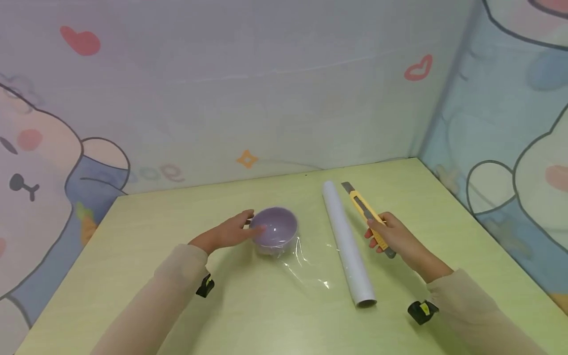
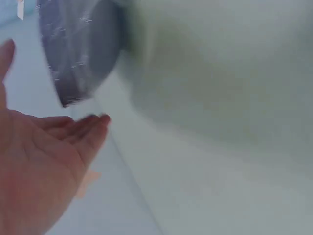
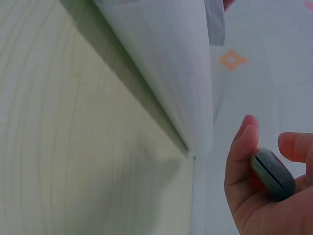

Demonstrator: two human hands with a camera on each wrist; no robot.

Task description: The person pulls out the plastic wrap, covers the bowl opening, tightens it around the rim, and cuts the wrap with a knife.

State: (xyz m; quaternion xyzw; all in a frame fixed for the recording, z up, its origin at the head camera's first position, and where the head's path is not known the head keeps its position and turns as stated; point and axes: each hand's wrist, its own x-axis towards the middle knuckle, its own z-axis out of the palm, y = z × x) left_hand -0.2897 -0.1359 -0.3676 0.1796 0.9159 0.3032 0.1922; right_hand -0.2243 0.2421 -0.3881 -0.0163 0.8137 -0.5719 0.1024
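A purple bowl (image 1: 276, 224) stands upright on the table, with clear plastic film (image 1: 306, 268) over it that stretches across to a white roll of cling film (image 1: 346, 241). At the bowl's left side is my left hand (image 1: 228, 231), its thumb by the near rim and its fingers extended behind. The left wrist view shows that palm (image 2: 39, 166) spread, with the film-covered bowl (image 2: 80, 49) just above the fingertips. My right hand (image 1: 395, 236) grips a yellow utility knife (image 1: 365, 209) to the right of the roll, its tip pointing away from me. In the right wrist view the knife's dark end (image 3: 273, 174) pokes from the curled fingers.
The pale wooden table (image 1: 186, 305) meets a printed back wall (image 1: 275, 98) at its far edge. Another printed wall (image 1: 497, 128) borders the right side. The roll's open near end points toward me.
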